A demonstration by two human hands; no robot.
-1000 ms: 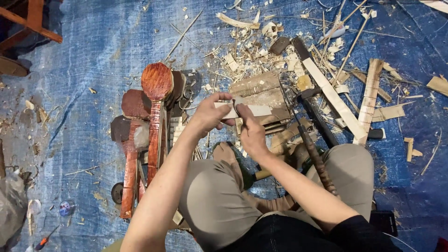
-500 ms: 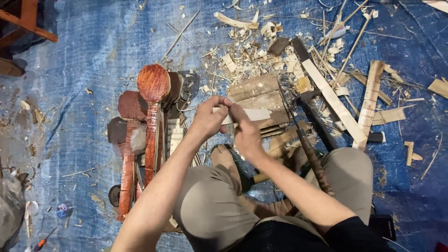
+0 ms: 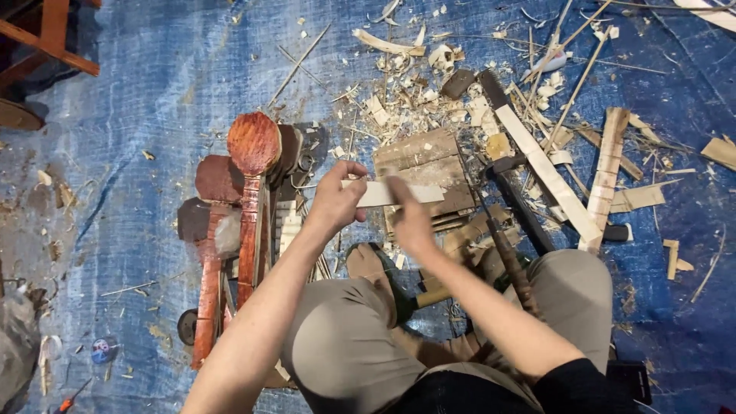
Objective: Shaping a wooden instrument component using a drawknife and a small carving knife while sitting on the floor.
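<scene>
Spanning both hands: pale wooden strip [image 3: 399,193]

A crumpled blue plastic tarp [image 3: 153,92] covered the floor, littered with pale wood shavings [image 3: 399,100]; a brown wooden furniture frame [image 3: 46,34] stood at the upper left.

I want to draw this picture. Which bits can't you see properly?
- Right hand: motion-blurred in the head view, so its grip on the pale wood strip is unclear.
- Left hand covers the strip's left end.
- Wooden chair: cut off by the top-left edge.
- Red carved spoons: lower handles hidden behind the left arm.
</scene>
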